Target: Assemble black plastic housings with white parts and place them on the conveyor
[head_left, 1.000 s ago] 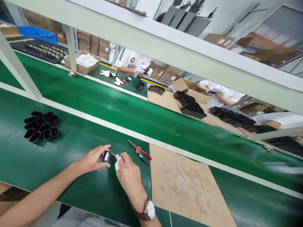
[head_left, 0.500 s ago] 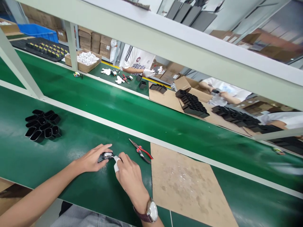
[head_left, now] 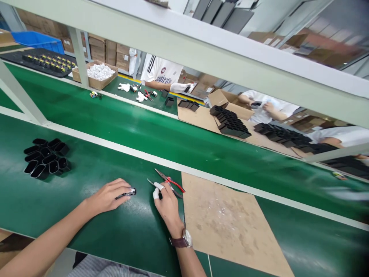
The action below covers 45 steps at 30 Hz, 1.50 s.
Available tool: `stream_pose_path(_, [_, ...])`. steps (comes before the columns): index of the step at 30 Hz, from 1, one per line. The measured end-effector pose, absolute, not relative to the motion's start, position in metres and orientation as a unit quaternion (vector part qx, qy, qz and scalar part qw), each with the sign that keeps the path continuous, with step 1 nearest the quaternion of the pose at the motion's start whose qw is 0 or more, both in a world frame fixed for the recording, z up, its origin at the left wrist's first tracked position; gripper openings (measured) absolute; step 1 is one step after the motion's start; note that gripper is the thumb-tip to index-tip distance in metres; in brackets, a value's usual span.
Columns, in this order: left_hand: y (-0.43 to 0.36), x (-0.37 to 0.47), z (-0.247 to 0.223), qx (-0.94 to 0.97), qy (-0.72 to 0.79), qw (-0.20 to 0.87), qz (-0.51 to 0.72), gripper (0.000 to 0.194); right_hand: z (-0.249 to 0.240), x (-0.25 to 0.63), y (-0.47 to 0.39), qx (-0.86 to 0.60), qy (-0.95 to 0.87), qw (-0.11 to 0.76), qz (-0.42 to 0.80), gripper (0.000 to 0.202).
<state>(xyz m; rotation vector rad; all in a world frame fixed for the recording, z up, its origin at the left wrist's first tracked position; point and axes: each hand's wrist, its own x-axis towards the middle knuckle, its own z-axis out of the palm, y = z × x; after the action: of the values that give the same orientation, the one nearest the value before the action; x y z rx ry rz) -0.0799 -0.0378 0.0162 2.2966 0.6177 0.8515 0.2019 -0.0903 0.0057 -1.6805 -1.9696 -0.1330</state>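
My left hand [head_left: 111, 195] is closed round a small black housing [head_left: 130, 191] with something pale inside, low over the green table. To its right, my right hand [head_left: 166, 202], with white covers on its fingertips, pinches thin metal tweezers [head_left: 151, 182] that point up and left, away from the housing. Red-handled pliers [head_left: 170, 181] lie just behind my right hand. A brown board [head_left: 227, 223] rests on the table to the right. Several hollow black housings [head_left: 46, 157] stand in a cluster at the left.
A pale rail [head_left: 115, 144] divides my table from the green conveyor belt [head_left: 129, 119]. A slanted post [head_left: 23, 94] and an overhead beam [head_left: 184, 40] cross the view. Beyond are a box of white parts [head_left: 99, 73], rows of black housings [head_left: 230, 121] and people at work.
My right hand has moved right, taking the tweezers out of the housing towards the pliers. My left hand's fingers have closed further over the housing. The view has shifted slightly.
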Motion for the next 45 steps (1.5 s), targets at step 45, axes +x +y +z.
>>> stream_pose_path(45, [-0.043, -0.078, 0.029, 0.844, 0.325, 0.342, 0.256, 0.058, 0.118, 0.140, -0.078, -0.474, -0.879, -0.059, 0.000, 0.016])
